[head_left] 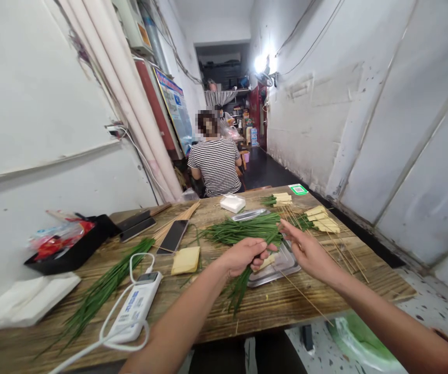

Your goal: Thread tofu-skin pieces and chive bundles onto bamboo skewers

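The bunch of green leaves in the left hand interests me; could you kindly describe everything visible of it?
The bunch of long, thin, dark green leaves is held in the left hand. The strands look smooth and pliable. Their loose ends spread downward below the fingers, over the brown wooden table, left of the silver metal tray in view. The fingers hide its middle.

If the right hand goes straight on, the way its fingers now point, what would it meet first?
Most likely the ends of the green stalks, which lie just ahead of the right hand; depth is unclear, so the two may even be touching.
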Demonstrator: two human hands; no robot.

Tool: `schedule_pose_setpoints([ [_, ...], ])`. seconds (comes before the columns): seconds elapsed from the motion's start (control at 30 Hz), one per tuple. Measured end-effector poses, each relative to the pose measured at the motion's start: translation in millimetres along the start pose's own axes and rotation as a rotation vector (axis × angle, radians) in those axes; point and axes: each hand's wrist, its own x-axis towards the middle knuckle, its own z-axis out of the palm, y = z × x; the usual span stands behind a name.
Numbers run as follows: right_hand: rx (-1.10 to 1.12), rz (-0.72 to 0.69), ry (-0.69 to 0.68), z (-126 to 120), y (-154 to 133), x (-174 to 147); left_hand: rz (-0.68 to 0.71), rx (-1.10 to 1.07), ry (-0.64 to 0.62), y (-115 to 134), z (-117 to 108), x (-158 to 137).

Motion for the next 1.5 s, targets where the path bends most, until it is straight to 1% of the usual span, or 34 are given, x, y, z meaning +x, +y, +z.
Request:
schedule_pose_setpoints([
  [0.23,0.026,0.021,-0.004,3,-1,-1,-0.014,0.008,0.018,4,5,-3],
  [0.5,-0.021,-0.013,-0.022,12,-4,-9,-0.018,0.017,0.012,2,8,3],
  [0.63,0.005,-0.015,-0.031,17,-6,-14,-0.016,0.011,0.000,0,8,4],
  [0.7,0.029,-0.014,-0.015,15,-6,-14,-0.018,0.021,-0.005,0,8,3],
  [0.83,0.073,0.038,0.059,4,-6,-10,-0.014,0.052,-0.020,0,7,0],
  [0.9,0.109,0.054,0.016,0,-8,-6,-0.016,0.047,-0.034,0,7,-1],
  [0.97,0.134,0.044,-0.085,0,-11,-3,-0.018,0.029,-0.066,0,7,-2],
  [1.03,0.131,0.001,-0.173,1,-13,1,-0.029,0.012,-0.118,0,7,-2],
  [1.1,0.116,-0.055,-0.212,1,-13,4,-0.052,0.008,-0.163,-1,6,-3],
  [1.17,0.107,-0.074,-0.218,0,-9,8,-0.063,0.018,-0.166,0,4,-5],
  [1.27,0.078,-0.037,-0.206,-5,1,12,-0.059,0.092,-0.120,1,-2,-10],
  [1.37,0.026,-0.027,-0.225,-9,6,13,-0.040,0.280,-0.049,2,-5,-15],
  [1.43,-0.034,-0.059,-0.248,-10,3,11,0.000,0.440,0.018,2,-6,-16],
  [1.5,-0.128,-0.133,-0.237,-12,-4,10,0.034,0.569,0.060,1,-6,-17],
])
